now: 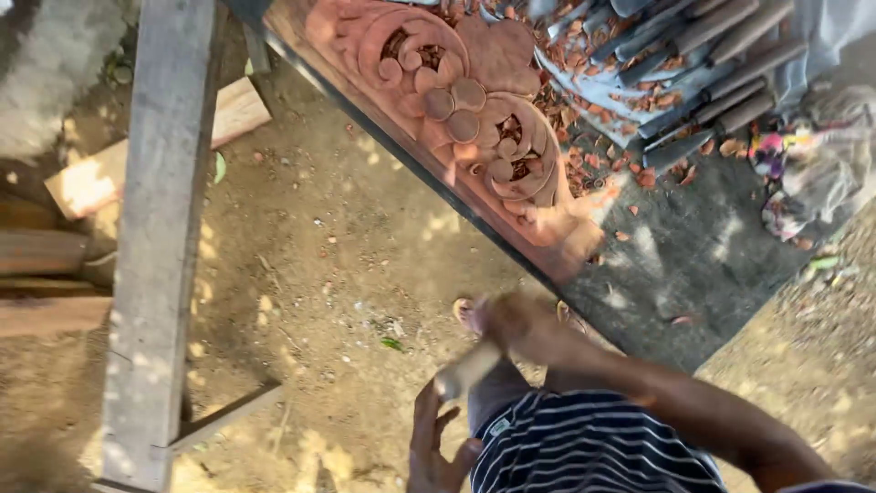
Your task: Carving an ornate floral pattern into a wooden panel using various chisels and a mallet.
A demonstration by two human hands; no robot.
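A pale wooden handle (467,369), probably that of a carving tool or mallet, sits low in the view, just above a striped shirt (593,447) and over the dirt ground. The right hand (513,324) is closed around its upper end, though motion blur smears both hand and handle. The left hand (433,438) is open, fingers spread and loosely curled, its fingertips right at the handle's lower end; whether they touch it I cannot tell.

The handle looks stiff, light and dry, likely easy to grip anywhere along its round shaft (the working end, if there is one, is hidden inside the right hand's blur), so its true kind stays uncertain.

Beyond the hands, a reddish carved wooden panel (474,119) with scrolls and round petals lies along the edge of a dark bench top (693,265). Wood chips are scattered on it, and a row of chisels (703,82) lies well apart from the hands, cut off by the upper edge. A grey timber post (160,237) stands to the left. A foot in a sandal (467,315) shows partly behind the right hand.
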